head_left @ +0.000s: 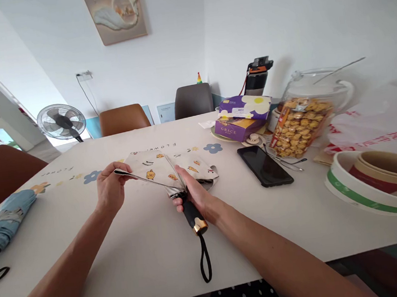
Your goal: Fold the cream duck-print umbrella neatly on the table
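Observation:
A folding umbrella lies over the middle of the table, its pale canopy printed with small yellow cartoon figures. Its black handle with a gold end points toward me, and a black wrist loop hangs from it. My right hand is wrapped round the shaft and gathered cloth just above the handle. With thumb and fingers, my left hand pinches the edge of one canopy panel and holds it stretched out to the left. The canopy is collapsed, with its folds partly loose. Part of the shaft is hidden by my right hand.
A light blue folded umbrella lies at the table's left edge. On the right are a black phone, glasses, a snack jar, purple packages, a bottle, paper bowls and a plastic bag.

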Demonstrator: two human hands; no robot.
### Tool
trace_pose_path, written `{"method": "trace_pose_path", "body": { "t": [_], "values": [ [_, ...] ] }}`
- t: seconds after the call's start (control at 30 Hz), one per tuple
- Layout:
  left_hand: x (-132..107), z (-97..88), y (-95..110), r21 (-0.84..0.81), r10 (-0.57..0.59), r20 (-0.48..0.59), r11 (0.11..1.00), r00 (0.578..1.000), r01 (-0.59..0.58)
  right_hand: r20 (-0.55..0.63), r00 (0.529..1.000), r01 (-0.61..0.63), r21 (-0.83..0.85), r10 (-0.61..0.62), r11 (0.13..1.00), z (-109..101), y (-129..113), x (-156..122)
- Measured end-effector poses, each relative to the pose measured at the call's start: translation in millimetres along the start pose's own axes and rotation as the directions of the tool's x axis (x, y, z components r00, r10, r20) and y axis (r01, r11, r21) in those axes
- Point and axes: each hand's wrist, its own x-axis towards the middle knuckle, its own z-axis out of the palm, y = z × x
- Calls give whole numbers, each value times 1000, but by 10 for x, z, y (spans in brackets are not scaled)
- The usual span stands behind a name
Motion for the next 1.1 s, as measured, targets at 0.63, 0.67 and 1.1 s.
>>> {"method": "trace_pose_path", "body": {
  "t": [0.63,0.67,1.1],
  "values": [
    [130,-134,-114,436,27,-113,900,993,25,-193,980,21,-101,-40,995,52,-43,-21],
    [74,-45,-97,436,52,-66,900,996,-18,-200,979,17,-120,-41,993,63,-36,-23],
    [-79,878,-263,499,-176,91,860,980,108,-211,974,20,-267,-79,963,81,82,39]
  ]
}}
